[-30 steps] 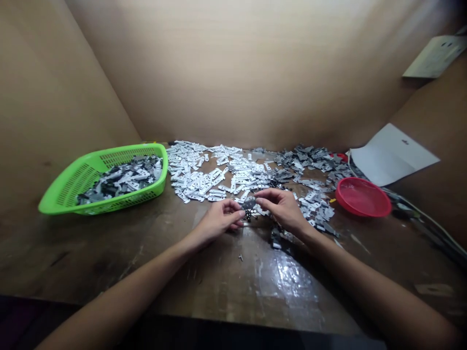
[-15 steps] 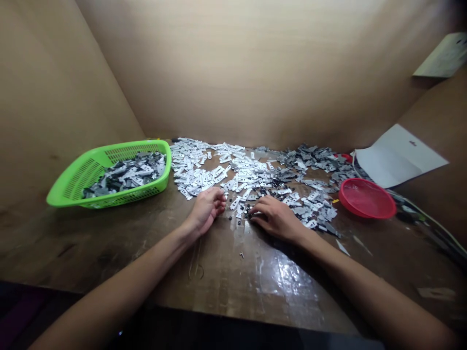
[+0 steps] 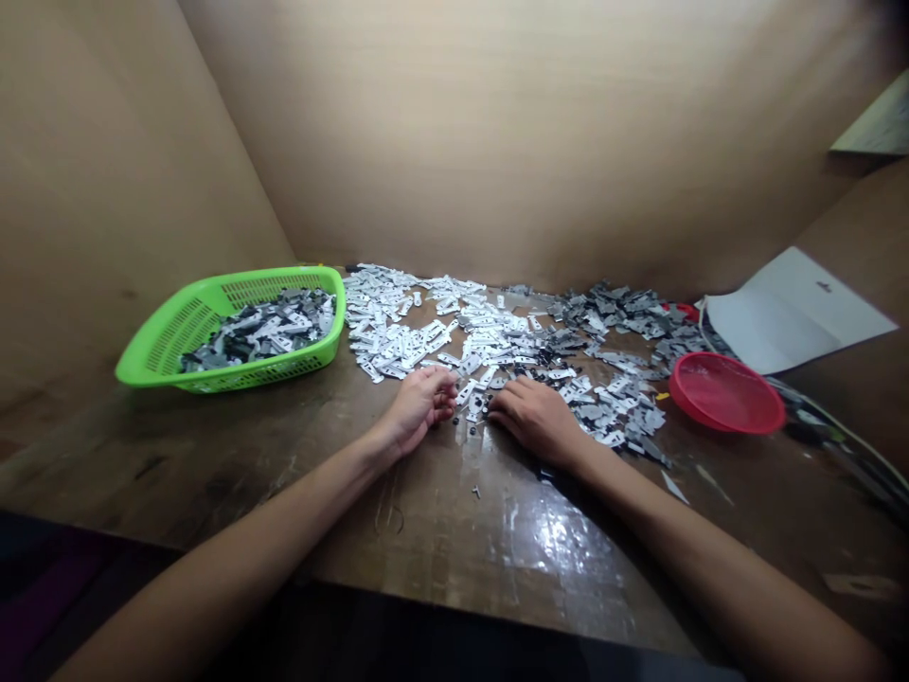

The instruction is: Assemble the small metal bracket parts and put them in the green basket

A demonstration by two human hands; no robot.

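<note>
My left hand (image 3: 424, 409) is closed, thumb and forefinger pinched together at the near edge of the heap. Whatever it may hold is too small to make out. To its right, my right hand (image 3: 536, 415) rests palm down with its fingers drawn together among the loose parts; their tips are partly hidden. Between the hands lie small black round pieces (image 3: 472, 431) and a few white flat parts with holes (image 3: 466, 391). Beyond them spreads a wide heap of white parts (image 3: 398, 350), with grey parts (image 3: 617, 313) farther right.
A green basket (image 3: 234, 381) filled with grey and white parts stands at the left. At the right are a red bowl (image 3: 724, 393), a white sheet (image 3: 795, 317) and a cable. One tiny metal piece (image 3: 476, 492) lies near the front. Wooden panels (image 3: 483, 142) enclose the table.
The view has shifted slightly, so everything sits a little farther right. My right fingers have drawn closer together over the small black pieces. The left hand keeps its pinch.
</note>
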